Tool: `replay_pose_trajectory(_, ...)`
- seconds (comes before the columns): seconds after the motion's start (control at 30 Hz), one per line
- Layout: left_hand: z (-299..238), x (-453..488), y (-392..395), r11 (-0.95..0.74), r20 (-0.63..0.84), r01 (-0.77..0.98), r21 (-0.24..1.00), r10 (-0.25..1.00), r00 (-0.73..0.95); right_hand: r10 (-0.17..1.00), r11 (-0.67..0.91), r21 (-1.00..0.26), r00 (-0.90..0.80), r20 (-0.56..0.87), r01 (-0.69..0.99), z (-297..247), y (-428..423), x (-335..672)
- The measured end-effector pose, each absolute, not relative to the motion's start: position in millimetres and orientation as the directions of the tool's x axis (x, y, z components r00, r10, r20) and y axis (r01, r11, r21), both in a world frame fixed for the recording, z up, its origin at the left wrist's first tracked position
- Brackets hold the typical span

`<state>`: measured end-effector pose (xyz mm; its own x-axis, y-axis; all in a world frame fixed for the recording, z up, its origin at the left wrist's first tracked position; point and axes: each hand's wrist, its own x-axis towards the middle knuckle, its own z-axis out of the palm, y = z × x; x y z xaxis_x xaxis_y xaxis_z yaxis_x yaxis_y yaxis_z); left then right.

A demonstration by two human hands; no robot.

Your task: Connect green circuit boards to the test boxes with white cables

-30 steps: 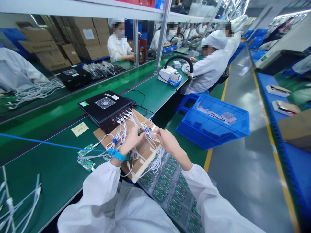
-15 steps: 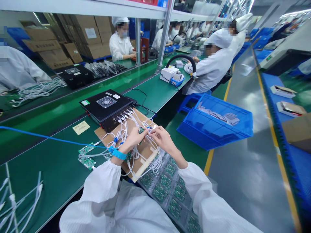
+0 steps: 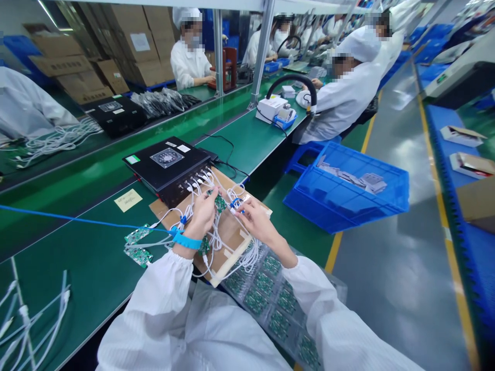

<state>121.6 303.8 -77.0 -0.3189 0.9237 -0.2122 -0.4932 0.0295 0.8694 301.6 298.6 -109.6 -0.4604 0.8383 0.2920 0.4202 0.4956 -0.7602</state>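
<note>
My left hand, with a blue wrist strap around its wrist, is closed on the edge of a small green circuit board. To its right my right hand has thumb and fingers pinched at a white cable, beside a blue tie that bundles several cables; the fingers partly hide the cable's end. Between board and right hand there is a gap. White cables run from a black box with a fan grille across a cardboard sheet under both hands.
Two more circuit boards lie left on the green bench. Clear trays of boards rest below my right arm. A blue crate stands on the right, near a seated co-worker. A blue cord stretches from my wrist leftward.
My hands, close together at the board before, have drawn apart. The left hand has shifted left with the board, and more of the board shows. The view has turned slightly.
</note>
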Motion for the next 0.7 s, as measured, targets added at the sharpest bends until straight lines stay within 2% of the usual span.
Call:
replay_pose_trajectory(0.23,-73.2,124.3,302.1,0.063,-0.29,-0.577,0.814,0.905,-0.311,0.837,0.514,-0.747,-0.438,0.328,0.422,-119.6,300.5,298.9)
replay_pose_trajectory(0.7,-75.7,122.6,300.7,0.014,-0.243,-0.545,0.838,0.904,-0.351,0.838,0.523,-0.712,-0.435,0.329,0.468,-118.9,299.8,297.7)
